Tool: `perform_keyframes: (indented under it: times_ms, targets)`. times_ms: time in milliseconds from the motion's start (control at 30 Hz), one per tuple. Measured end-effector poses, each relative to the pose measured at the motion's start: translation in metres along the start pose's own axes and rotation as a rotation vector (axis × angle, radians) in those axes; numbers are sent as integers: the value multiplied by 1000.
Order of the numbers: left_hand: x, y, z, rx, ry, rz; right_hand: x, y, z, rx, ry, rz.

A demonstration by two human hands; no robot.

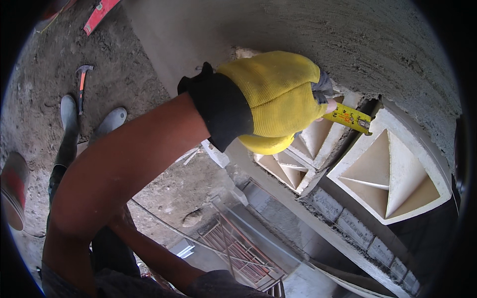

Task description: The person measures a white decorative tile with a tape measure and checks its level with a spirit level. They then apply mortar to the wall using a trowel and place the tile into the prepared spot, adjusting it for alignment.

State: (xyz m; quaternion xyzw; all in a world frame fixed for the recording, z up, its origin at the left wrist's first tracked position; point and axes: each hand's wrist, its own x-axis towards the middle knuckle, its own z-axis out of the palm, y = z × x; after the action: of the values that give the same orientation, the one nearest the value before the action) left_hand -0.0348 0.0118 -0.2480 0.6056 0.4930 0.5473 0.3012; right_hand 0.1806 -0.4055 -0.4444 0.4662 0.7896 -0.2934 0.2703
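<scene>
My left hand [273, 97], in a yellow knitted glove with grey patches and a black cuff, is closed on a tape measure. A short length of its yellow blade [348, 118] sticks out past a bare fingertip. That blade crosses the dark gap between two pale vent blocks, and its hooked end meets the edge of the right block [385, 121]. The left block [318, 166] lies partly under my glove. Whether the tape's case is inside the hand is hidden. My right arm [159, 256] passes behind the left forearm, and its hand cannot be made out.
Rough grey plaster wall [397, 59] borders the blocks. A claw hammer [83, 87] with an orange handle lies on the dirt floor near my boots [115, 118]. A red level [101, 15] is at the upper left, a bucket [14, 191] at the left edge. A hose [174, 229] runs below.
</scene>
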Motion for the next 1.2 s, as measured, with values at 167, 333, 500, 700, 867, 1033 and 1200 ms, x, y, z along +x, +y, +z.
perform_keyframes:
  times_ms: [167, 333, 500, 700, 867, 1033, 1200]
  targets:
    - [1, -1, 4, -9, 16, -27, -1, 1, 1, 11, -9, 0]
    - [6, -1, 1, 79, -78, 2, 1, -3, 4, 26, 14, -19]
    - [-59, -51, 24, -395, 9, 233, 12, -12, -32, 53, -104, 71]
    - [-248, -17, -93, -356, -610, -1078, 12, 67, 1, 385, 79, -264]
    - [-491, -57, -223, -363, 71, -1390, 2, 112, -129, 401, 20, -141]
    - [-557, 0, -341, 325, -39, -1540, -83, 118, -326, 886, 746, 132]
    - [-520, 18, -366, -95, 132, -1549, -161, 74, -453, 1305, 1226, -19]
